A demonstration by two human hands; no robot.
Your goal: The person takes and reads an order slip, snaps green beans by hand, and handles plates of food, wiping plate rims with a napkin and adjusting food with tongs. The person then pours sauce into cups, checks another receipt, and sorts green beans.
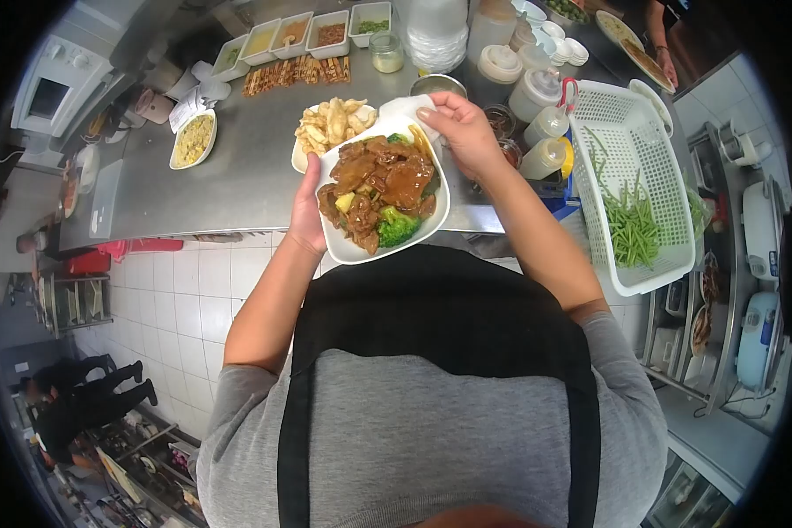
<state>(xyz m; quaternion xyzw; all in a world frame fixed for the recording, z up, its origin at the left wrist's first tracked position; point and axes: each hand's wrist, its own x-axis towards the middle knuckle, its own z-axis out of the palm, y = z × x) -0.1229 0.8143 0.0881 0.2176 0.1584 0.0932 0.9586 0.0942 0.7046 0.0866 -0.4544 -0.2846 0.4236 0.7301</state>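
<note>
A white square dish is tilted in front of my apron, filled with glossy brown sauced meat and broccoli. My left hand grips its left side, with the thumb up along the rim and the other fingers hidden beneath. At the upper right corner, my right hand pinches a folded white cloth against the rim; whether it is fabric or paper I cannot tell. Just behind, a white plate of pale fried pieces stands on the steel counter, partly covered by the dish.
On the right is a white perforated basket with green beans. Squeeze bottles stand beside it. Ingredient tubs and wrapped chopsticks line the back. A fried rice dish sits left. Other people are at the left and upper right.
</note>
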